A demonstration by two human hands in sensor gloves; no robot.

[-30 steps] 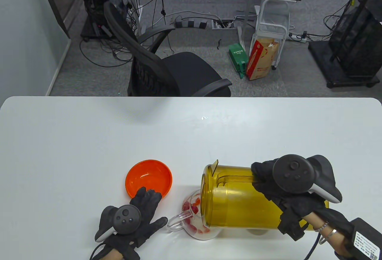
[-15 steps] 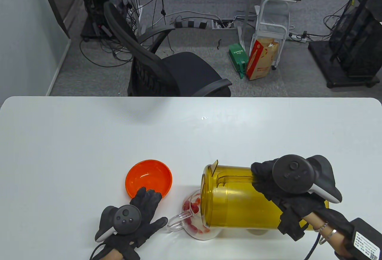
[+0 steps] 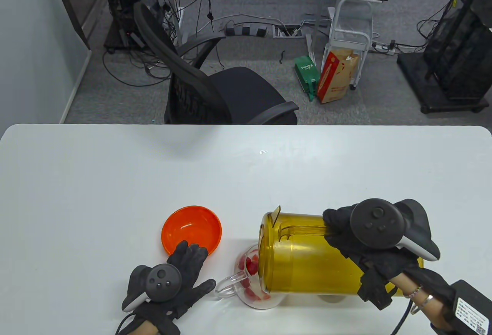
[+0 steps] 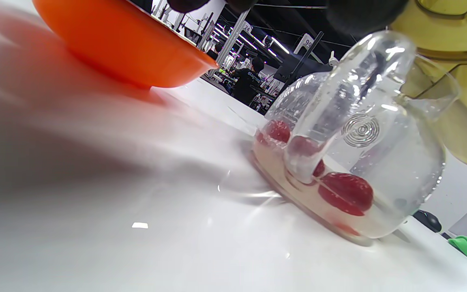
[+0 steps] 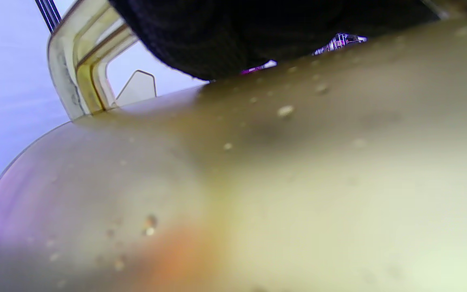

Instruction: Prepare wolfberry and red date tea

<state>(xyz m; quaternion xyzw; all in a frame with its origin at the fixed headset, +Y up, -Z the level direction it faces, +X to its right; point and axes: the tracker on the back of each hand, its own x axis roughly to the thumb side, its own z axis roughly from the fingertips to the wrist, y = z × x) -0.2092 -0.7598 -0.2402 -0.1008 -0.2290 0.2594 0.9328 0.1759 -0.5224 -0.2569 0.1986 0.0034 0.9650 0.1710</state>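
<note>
My right hand (image 3: pixel 357 242) grips the handle of a yellow translucent pitcher (image 3: pixel 307 262), tipped on its side with its mouth over a clear glass teapot (image 3: pixel 250 285). The teapot holds red dates (image 4: pixel 345 192) and a little pale liquid, and stands on the table near the front edge. My left hand (image 3: pixel 188 273) lies open and flat on the table just left of the teapot's handle (image 3: pixel 226 287), thumb near it, fingertips at the orange bowl (image 3: pixel 191 229). In the right wrist view the pitcher wall (image 5: pixel 258 194) fills the frame.
The white table (image 3: pixel 115 181) stretches wide behind and to the left. An office chair (image 3: pixel 215 92) stands beyond the far edge. The orange bowl looks empty from above.
The dates in the teapot have shifted slightly. Both hands and the pitcher hold their places.
</note>
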